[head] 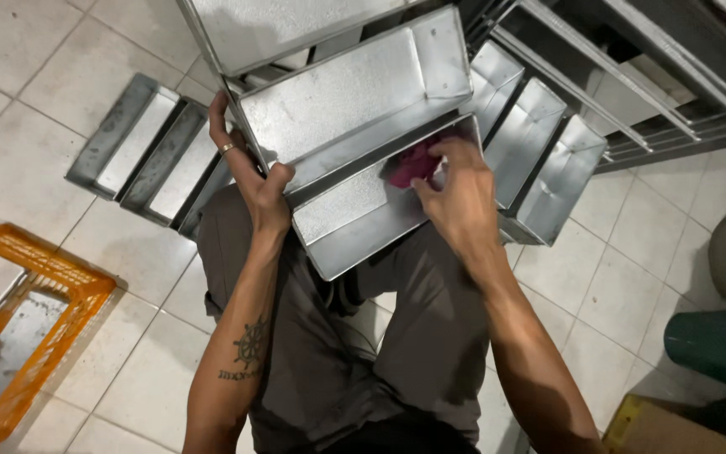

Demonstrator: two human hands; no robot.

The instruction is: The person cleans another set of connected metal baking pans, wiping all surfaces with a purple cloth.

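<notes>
While the orange crate [18, 328] at far left is cut off by the edge, the rest reads okay. Left hand [249, 164] clamps the left rim of a strapped set of metal tins [355, 151] resting on the lap, thumb over the edge, fingers partly hidden behind. Tins' long axis runs lower left to upper right, open side facing the camera. Right hand [455, 197] presses a pink cloth [413, 164] into the nearest tin, fingers closed on it; cloth mostly covered. More tins [140, 147] lie on the floor [10, 92].
</notes>
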